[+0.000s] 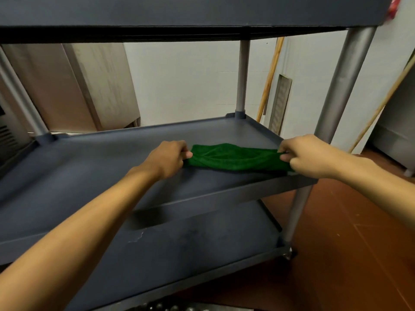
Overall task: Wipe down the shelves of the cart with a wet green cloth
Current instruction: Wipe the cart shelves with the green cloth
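A green cloth (235, 157) lies stretched across the right part of the cart's dark grey middle shelf (94, 167). My left hand (167, 158) pinches the cloth's left end. At the shelf's right front corner, my right hand (307, 154) pinches the right end. Between the two hands the cloth is pulled taut and rests on the shelf. Overhead runs the top shelf (179, 12), and the bottom shelf (190, 248) shows below.
Grey metal posts (345, 86) hold the shelves at the corners. A caster (289, 254) sits at the bottom right on the red-brown floor (350, 254). Wooden handles (270, 77) lean on the white wall behind. A steel cabinet (74, 86) stands at the back left.
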`<move>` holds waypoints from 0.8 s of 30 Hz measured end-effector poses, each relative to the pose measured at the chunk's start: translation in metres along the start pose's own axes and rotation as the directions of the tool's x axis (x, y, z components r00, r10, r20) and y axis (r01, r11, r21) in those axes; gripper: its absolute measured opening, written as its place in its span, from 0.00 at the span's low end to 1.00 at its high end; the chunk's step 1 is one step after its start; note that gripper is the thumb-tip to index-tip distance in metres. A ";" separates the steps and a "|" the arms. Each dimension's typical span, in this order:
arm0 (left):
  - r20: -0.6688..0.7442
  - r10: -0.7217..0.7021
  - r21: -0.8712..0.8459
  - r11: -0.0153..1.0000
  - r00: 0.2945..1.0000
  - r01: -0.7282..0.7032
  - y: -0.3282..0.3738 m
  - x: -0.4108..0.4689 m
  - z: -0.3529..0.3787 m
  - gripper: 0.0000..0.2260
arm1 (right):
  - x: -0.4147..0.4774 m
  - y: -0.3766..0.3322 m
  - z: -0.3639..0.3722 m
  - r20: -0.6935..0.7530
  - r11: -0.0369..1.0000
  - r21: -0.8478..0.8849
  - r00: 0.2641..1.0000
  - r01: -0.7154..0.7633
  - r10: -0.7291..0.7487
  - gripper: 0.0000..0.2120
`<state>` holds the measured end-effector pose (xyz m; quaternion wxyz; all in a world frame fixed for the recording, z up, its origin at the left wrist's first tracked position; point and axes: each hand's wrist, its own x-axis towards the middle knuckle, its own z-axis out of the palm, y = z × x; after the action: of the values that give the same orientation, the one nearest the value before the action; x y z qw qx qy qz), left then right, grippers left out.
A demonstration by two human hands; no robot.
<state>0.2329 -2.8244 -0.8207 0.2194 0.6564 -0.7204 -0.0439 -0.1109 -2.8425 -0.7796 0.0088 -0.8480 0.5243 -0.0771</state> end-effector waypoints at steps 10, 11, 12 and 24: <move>-0.023 -0.055 0.046 0.997 0.998 0.056 -0.020 -0.041 -0.041 0.10 | 0.000 -0.037 -0.008 -0.097 0.962 0.273 0.995 0.016 0.011 0.05; -0.025 -0.059 0.051 0.997 0.998 0.060 -0.024 -0.046 -0.045 0.09 | 0.002 -0.042 -0.009 -0.097 0.955 0.295 0.995 0.025 0.004 0.05; -0.026 -0.062 0.051 0.997 0.998 0.063 -0.028 -0.051 -0.049 0.08 | 0.004 -0.048 -0.009 -0.102 0.952 0.305 0.995 0.034 -0.003 0.06; -0.089 -0.167 0.094 0.980 0.982 0.176 -0.081 -0.110 -0.095 0.16 | 0.027 -0.112 -0.005 -0.162 0.908 0.396 0.984 0.137 -0.078 0.05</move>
<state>0.3476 -2.7082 -0.7920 0.2100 0.7277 -0.6530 0.0006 -0.0002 -2.8161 -0.7610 0.1428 -0.8476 0.4484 -0.2451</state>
